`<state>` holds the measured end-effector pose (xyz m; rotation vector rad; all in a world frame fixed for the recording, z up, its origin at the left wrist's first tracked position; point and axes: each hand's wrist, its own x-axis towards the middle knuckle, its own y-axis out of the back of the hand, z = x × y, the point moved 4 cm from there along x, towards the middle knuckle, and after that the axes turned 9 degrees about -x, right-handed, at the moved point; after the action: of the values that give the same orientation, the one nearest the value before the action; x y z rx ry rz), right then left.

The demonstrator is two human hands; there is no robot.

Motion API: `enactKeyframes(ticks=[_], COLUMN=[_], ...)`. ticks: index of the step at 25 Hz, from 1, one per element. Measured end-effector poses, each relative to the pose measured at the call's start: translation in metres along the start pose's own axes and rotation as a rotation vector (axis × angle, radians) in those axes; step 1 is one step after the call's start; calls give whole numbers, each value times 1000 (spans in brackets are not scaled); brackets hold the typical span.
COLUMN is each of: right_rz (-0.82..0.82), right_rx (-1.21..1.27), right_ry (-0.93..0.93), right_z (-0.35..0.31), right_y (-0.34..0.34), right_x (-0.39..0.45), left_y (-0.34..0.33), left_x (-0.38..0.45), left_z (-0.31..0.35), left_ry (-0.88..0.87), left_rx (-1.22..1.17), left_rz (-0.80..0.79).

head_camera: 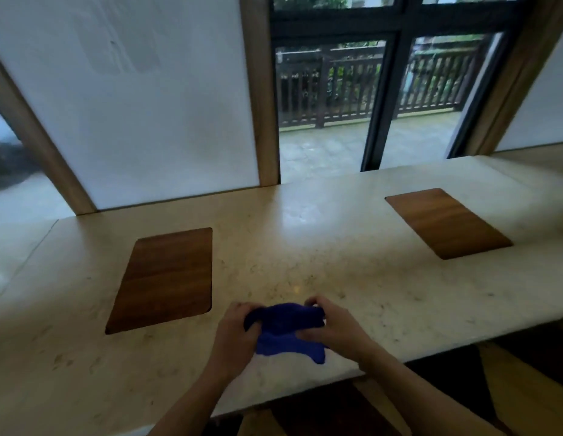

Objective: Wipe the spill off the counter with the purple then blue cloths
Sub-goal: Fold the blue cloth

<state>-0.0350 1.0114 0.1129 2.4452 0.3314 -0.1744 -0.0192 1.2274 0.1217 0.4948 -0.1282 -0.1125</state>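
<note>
One blue cloth (286, 332) lies bunched near the counter's (352, 278) front edge, gripped by the left hand (237, 330) and right hand (330, 325); two wooden insets (165, 280) flank it; no spill discernible
</note>
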Motion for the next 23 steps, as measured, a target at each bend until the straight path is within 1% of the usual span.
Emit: enactKeyframes(ticks=[2,3,6,8,10,13,15,17,21,23], right_rz=[147,243,501,674,808,981,1048,1106,1256,1337], right_rx=[108,135,165,183,178,220,231,251,351,359], right_ry=[-14,-25,-97,-181,-234,-253,-258,-269,-264,-296], right_z=[2,10,42,71,87,110,124,137,161,175], right_y=[51,78,145,186,219,262,283,301,328,338], right_x=[-32,-54,-123,-184,-236,-314,-358,-395,-445,-460], left_y=[-27,-50,-126,-186,-235,-306,-348,-385,-437,-460], left_x=[20,29,40,31,18,-5,-20,-34,-59,-65], left_z=[46,72,143,195,239,302,338,369,414,432], left_ry=[-152,-235,-436,-567,-668,-715,-732,-761,-827,-849], left_rx=[-51,-77,-147,-187,-215,-302,-340,-328,-357,-370], left_rz=[-13,-48,-196,-310,-374,-461,-522,-581,-679,-728])
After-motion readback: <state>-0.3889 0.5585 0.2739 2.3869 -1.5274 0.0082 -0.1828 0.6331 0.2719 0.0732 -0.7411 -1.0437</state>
